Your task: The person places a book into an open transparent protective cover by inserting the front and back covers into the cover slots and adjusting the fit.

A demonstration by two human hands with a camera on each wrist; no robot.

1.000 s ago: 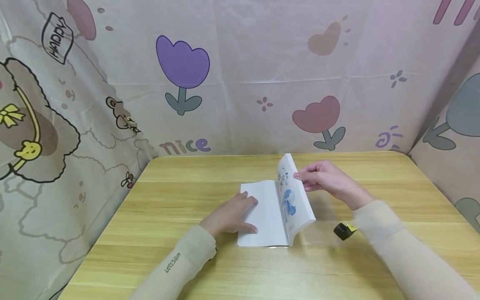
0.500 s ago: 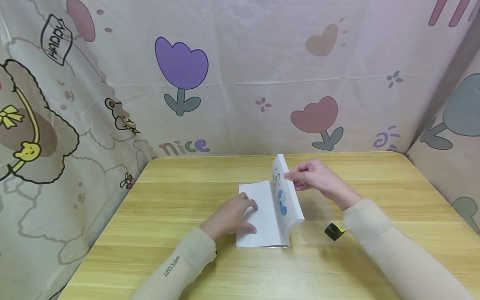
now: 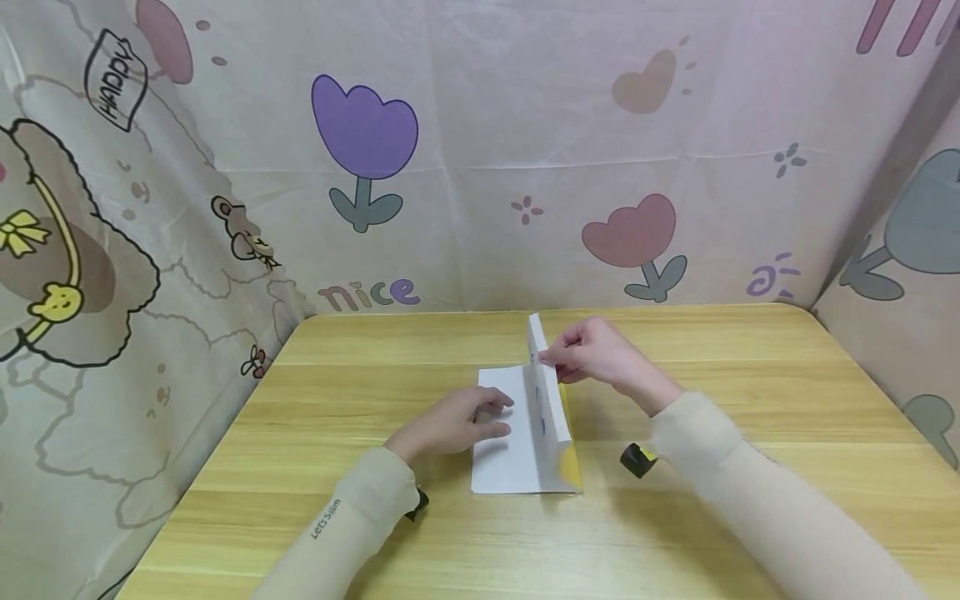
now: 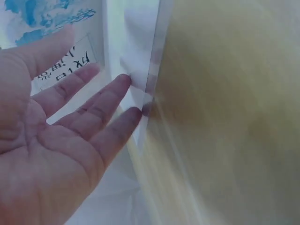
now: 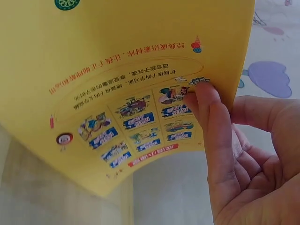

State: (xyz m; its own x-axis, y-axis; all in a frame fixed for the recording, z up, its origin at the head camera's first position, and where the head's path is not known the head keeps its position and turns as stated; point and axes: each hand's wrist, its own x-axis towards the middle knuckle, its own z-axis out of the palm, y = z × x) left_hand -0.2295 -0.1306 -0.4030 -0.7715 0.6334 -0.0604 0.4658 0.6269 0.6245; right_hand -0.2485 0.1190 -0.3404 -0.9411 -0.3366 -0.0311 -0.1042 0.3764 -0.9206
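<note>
A book lies open, its white inside cover [image 3: 498, 471] flat on the table. My right hand [image 3: 600, 358] pinches the outer edge of its thick page block [image 3: 553, 400], which stands nearly upright. In the right wrist view the thumb and fingers grip the yellow back cover [image 5: 140, 42], printed with small pictures and Chinese characters. My left hand [image 3: 453, 421] hovers over the white inside cover, thumb and fingers apart. The left wrist view shows those fingers [image 4: 110, 110] loosely extended near the cover's edge, with a page of blue artwork [image 4: 33, 18] behind.
The book rests on a wood-grain table [image 3: 337, 375]. A printed fabric curtain [image 3: 480, 125] stands along the table's back and sides. Small black devices sit at both cuffs, one under the right sleeve [image 3: 637, 459] and one under the left [image 3: 417, 504].
My right hand has moved left, swinging the page block from leaning right to nearly upright, so the yellow cover now shows. My left hand has lifted slightly off the white inside cover.
</note>
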